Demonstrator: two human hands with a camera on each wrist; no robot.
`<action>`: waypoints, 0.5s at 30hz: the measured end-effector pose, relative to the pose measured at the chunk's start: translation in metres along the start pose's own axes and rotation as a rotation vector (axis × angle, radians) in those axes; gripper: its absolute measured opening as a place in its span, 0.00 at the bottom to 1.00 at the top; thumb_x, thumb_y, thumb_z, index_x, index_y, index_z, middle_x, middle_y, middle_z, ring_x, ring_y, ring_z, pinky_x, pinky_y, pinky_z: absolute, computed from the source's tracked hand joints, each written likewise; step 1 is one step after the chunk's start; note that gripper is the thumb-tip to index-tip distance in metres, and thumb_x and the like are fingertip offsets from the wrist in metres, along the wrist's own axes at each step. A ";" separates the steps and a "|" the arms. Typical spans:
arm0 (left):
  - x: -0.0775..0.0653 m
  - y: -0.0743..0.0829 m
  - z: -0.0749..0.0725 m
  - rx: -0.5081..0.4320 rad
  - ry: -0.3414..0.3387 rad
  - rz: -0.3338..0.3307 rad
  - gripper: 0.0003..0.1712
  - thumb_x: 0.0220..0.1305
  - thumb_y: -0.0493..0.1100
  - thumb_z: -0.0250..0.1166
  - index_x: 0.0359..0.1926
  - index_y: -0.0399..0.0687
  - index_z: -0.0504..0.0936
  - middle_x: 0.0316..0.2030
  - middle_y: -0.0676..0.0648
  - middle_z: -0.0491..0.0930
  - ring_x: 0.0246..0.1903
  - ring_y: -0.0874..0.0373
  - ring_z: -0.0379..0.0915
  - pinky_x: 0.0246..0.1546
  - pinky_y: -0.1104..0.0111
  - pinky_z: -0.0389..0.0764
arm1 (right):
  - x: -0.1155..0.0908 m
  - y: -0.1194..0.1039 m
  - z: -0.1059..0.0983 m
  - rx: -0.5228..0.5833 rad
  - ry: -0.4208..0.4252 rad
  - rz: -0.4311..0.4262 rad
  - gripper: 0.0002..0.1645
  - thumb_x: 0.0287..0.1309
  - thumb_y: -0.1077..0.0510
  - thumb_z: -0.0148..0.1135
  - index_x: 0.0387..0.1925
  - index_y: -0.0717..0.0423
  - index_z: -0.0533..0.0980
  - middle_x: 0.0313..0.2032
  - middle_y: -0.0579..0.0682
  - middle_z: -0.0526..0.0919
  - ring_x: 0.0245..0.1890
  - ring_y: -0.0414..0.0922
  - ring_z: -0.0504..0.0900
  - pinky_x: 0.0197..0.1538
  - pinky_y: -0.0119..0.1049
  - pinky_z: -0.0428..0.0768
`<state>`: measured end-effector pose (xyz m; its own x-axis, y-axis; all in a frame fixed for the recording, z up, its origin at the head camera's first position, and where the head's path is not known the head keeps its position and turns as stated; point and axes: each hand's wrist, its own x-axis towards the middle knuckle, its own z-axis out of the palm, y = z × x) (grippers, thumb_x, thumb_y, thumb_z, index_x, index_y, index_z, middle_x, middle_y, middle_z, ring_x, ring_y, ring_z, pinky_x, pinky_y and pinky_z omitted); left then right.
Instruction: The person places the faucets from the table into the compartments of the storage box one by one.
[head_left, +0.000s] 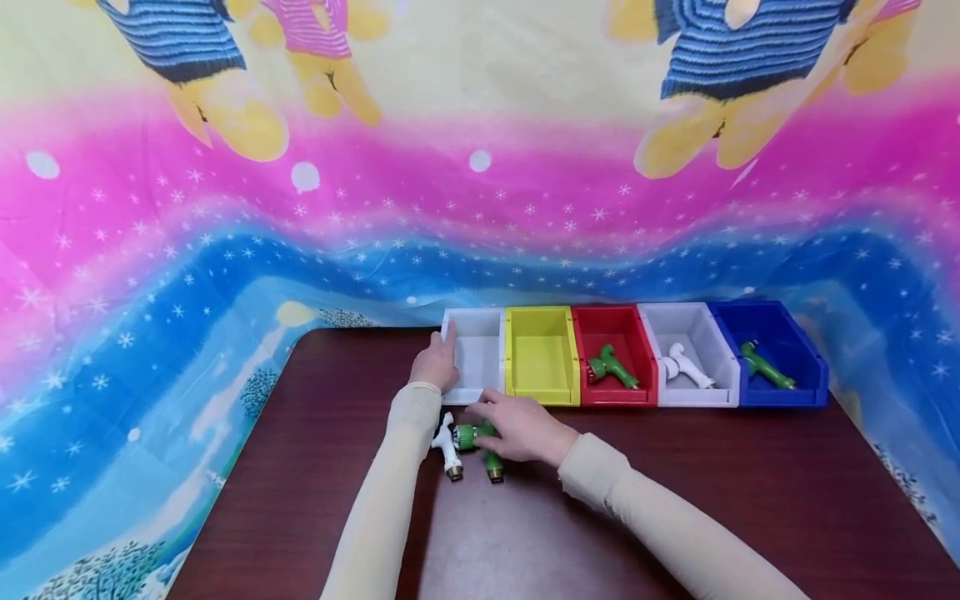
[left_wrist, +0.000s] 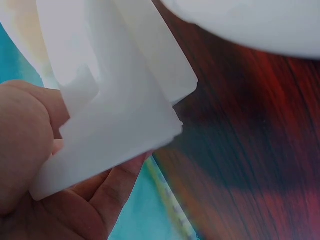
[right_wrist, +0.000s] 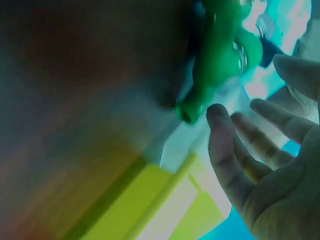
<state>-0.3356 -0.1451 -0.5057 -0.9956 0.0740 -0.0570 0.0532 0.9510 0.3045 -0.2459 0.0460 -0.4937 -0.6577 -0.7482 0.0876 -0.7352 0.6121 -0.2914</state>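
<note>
My left hand [head_left: 437,362] holds the side wall of the leftmost white bin [head_left: 474,397]. In the left wrist view, thumb and fingers lie on either side of that white bin's wall [left_wrist: 115,120]. Over a green tap [head_left: 465,437] on the table reaches my right hand [head_left: 525,429], hiding part of it. The right wrist view shows the right hand's fingers [right_wrist: 225,145] spread and loosely bent, apart from the green tap [right_wrist: 215,65]. Just left of the green tap lies a white tap [head_left: 447,450] with a brass-coloured end.
To the right, in the same row, stand a yellow bin [head_left: 542,398], a red bin [head_left: 618,399], another white bin [head_left: 697,399] and a blue bin [head_left: 783,398]. The red and blue ones each contain a green tap; the second white one contains a white tap. A patterned cloth [head_left: 480,208] hangs behind.
</note>
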 end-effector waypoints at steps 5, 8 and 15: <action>-0.002 0.002 0.000 0.000 0.002 0.001 0.52 0.70 0.34 0.64 0.85 0.53 0.43 0.67 0.32 0.67 0.24 0.50 0.74 0.40 0.54 0.84 | -0.001 -0.003 0.014 0.030 -0.107 -0.037 0.42 0.60 0.49 0.76 0.73 0.46 0.71 0.57 0.51 0.76 0.41 0.43 0.82 0.51 0.40 0.84; -0.003 0.003 0.000 -0.003 0.003 -0.001 0.52 0.70 0.34 0.64 0.85 0.53 0.43 0.66 0.32 0.67 0.25 0.49 0.74 0.41 0.54 0.84 | -0.001 -0.002 0.017 0.050 -0.151 -0.023 0.41 0.60 0.49 0.75 0.74 0.43 0.70 0.55 0.50 0.77 0.44 0.44 0.82 0.54 0.40 0.82; -0.003 0.003 -0.002 0.009 -0.002 -0.003 0.52 0.70 0.34 0.63 0.85 0.53 0.42 0.67 0.32 0.66 0.24 0.49 0.74 0.39 0.55 0.83 | 0.001 -0.001 0.018 0.074 -0.148 -0.012 0.38 0.63 0.52 0.72 0.73 0.43 0.72 0.52 0.49 0.78 0.45 0.46 0.82 0.56 0.42 0.82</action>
<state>-0.3327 -0.1428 -0.5026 -0.9956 0.0717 -0.0599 0.0509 0.9540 0.2956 -0.2433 0.0398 -0.5106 -0.6132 -0.7885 -0.0479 -0.7255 0.5861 -0.3607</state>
